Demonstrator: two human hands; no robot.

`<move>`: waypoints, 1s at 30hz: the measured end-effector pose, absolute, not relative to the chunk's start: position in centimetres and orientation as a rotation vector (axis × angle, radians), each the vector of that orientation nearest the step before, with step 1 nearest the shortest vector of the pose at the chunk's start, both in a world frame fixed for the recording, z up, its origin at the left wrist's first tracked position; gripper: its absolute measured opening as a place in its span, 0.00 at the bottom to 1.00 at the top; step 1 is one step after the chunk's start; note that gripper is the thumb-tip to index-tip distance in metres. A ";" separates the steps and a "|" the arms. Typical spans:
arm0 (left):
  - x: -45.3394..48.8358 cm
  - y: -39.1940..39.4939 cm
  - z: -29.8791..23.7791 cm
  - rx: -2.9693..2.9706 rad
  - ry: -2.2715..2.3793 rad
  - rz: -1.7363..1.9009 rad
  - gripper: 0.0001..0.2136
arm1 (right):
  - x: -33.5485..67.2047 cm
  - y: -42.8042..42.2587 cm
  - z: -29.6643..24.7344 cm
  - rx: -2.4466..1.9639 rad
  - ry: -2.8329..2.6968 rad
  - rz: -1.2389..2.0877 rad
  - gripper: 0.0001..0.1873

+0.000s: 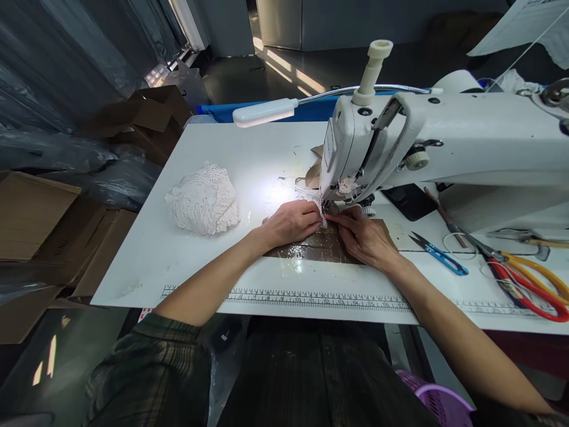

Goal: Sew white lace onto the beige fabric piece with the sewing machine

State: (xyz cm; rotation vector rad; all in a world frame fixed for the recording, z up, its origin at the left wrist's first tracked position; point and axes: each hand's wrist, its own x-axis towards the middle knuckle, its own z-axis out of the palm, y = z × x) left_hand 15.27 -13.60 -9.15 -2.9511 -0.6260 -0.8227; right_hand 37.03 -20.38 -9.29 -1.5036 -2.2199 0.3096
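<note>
Lace bundle (204, 201) near the worktop's (142, 261) left edge; behind the front edge, left hand (296, 222) curled beside a lace strip (307, 193), right hand's (367, 240) fingers extended to its end; pinching, cannot tell. Probably light, soft, snag-prone: hold flat by edges.

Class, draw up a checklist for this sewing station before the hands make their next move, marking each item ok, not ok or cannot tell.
1. Fingers well clear of the needle area: not ok; left hand and right hand both have fingertips close beside it.
2. Needle threaded: cannot tell; too small here.
3. Work area lit: ok; a bright patch shows on the tabletop near the lamp.
4. Lace bundle away from both hands: ok.
5. Blue snips away from both hands: ok.
</note>
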 end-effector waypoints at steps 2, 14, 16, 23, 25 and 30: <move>15.2 -13.6 -9.0 -2.962 -0.623 -0.817 0.13 | 37.1 -20.4 -9.4 -1.504 -2.251 0.287 0.22; 14.5 -13.7 -8.0 -2.996 -0.431 -0.650 0.11 | 37.2 -20.6 -9.3 -1.468 -2.271 0.339 0.22; 14.5 -13.8 -8.1 -2.978 -0.409 -0.660 0.10 | 37.7 -20.4 -9.2 -1.442 -2.166 0.489 0.22; 14.6 -13.7 -8.3 -2.930 -0.385 -0.679 0.11 | 38.0 -20.2 -8.9 -1.544 -1.953 0.582 0.21; 14.6 -13.8 -8.3 -2.918 -0.374 -0.696 0.10 | 37.7 -20.4 -9.1 -1.471 -2.027 0.516 0.22; 14.7 -13.9 -8.3 -2.904 -0.402 -0.674 0.11 | 37.2 -20.8 -9.4 -1.388 -2.248 0.351 0.23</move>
